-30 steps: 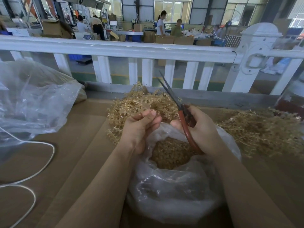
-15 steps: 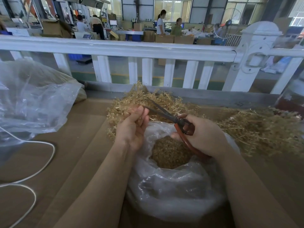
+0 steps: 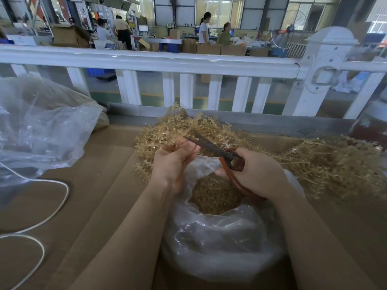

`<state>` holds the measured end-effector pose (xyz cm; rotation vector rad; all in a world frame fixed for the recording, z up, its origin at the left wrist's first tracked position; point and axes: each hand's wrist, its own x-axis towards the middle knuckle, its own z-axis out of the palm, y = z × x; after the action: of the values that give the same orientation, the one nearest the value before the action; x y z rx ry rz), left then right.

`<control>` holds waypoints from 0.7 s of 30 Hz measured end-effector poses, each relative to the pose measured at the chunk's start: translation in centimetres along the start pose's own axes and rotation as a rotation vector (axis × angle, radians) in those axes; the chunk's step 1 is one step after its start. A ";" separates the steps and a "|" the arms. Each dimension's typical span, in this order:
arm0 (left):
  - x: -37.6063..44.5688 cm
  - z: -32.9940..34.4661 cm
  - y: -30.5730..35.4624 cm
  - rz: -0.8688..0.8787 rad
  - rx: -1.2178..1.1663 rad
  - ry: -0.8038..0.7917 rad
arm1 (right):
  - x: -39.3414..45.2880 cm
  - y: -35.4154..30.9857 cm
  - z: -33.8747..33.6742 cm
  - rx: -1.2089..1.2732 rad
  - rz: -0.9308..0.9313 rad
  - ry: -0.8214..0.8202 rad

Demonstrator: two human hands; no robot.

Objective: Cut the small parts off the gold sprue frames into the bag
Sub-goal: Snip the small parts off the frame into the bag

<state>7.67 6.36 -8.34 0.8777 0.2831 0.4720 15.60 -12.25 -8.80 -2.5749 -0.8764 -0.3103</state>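
Two hands work directly above the open bag (image 3: 219, 243), which sits on the tabletop (image 3: 88, 206) between your forearms. Your left hand (image 3: 173, 162) is curled around a gold frame (image 3: 167, 135), pinching it between thumb and fingertips and holding it just beyond the bag's mouth. Your right hand (image 3: 257, 174) grips the scissors (image 3: 215, 149) by their red handles, fingers wrapped through the loops. The dark blades point left and away from you, toward the left hand, and their tips meet the frame right at your left fingertips. The blades appear nearly closed; whether they are biting a part cannot be determined.

Inside the bag, below and between both hands, lies a heap of cut parts (image 3: 215, 197). The bag's clear rim folds outward around your right wrist.

Beyond the left hand, a pile of frames (image 3: 201, 126) rests on the tabletop against the base of the white fence (image 3: 146, 63). A second, looser heap (image 3: 335, 162) spreads out to the right of your right hand.

Well to the left of your left hand lies a large clear sack (image 3: 41, 126), crumpled on the tabletop. A white cable (image 3: 52, 206) loops across the tabletop near that sack, left of your left forearm.
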 end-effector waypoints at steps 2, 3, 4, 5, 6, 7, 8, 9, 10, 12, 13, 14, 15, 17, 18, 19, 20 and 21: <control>-0.1 0.0 0.0 0.010 0.004 -0.025 | 0.0 -0.1 0.0 0.001 -0.003 0.012; -0.2 0.0 0.1 0.008 0.008 -0.030 | 0.0 -0.2 0.0 -0.001 -0.007 0.020; -0.2 0.0 0.2 0.005 0.014 -0.033 | 0.0 -0.2 0.0 -0.004 -0.011 0.029; -0.2 0.0 0.2 -0.001 0.016 -0.037 | 0.0 -0.3 -0.1 -0.007 -0.015 0.036; -0.2 0.0 0.2 -0.003 0.016 -0.042 | 0.0 -0.3 -0.1 -0.010 -0.018 0.042; -0.3 0.0 0.3 -0.004 0.016 -0.048 | 0.0 -0.3 -0.1 -0.012 -0.021 0.048; -0.3 0.0 0.3 -0.005 0.019 -0.050 | 0.1 -0.3 -0.1 -0.013 -0.025 0.053; -0.3 0.0 0.3 -0.009 0.018 -0.044 | 0.1 -0.3 -0.1 -0.011 -0.029 0.055; -0.2 0.0 0.3 -0.014 0.012 -0.027 | 0.1 -0.3 -0.1 -0.009 -0.036 0.054; 0.0 -0.1 0.2 -0.032 -0.007 0.031 | 0.0 -0.3 -0.1 -0.010 -0.051 0.056; 0.0 -0.1 0.2 -0.040 -0.013 0.045 | 0.0 -0.3 0.0 -0.012 -0.056 0.061; 0.0 -0.1 0.2 -0.040 -0.009 0.044 | 0.0 -0.4 0.0 -0.014 -0.059 0.066; -0.1 -0.1 0.3 -0.035 -0.001 0.030 | 0.0 -0.4 0.0 -0.014 -0.061 0.072; -0.2 -0.1 0.4 -0.019 0.017 -0.011 | -0.1 -0.4 0.0 -0.015 -0.059 0.090; -0.2 -0.1 0.4 -0.013 0.023 -0.032 | -0.1 -0.4 0.0 -0.016 -0.056 0.096; -0.3 0.0 0.4 -0.009 0.017 -0.048 | -0.1 -0.4 0.0 -0.017 -0.055 0.099; -0.2 -0.1 0.4 -0.005 0.015 -0.059 | -0.1 -0.4 0.0 -0.019 -0.054 0.100; -0.2 -0.1 0.4 -0.005 0.015 -0.066 | -0.1 -0.3 0.0 -0.020 -0.055 0.101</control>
<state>7.29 6.55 -8.05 0.9051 0.2284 0.4354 15.28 -12.08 -8.73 -2.5318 -0.9123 -0.4633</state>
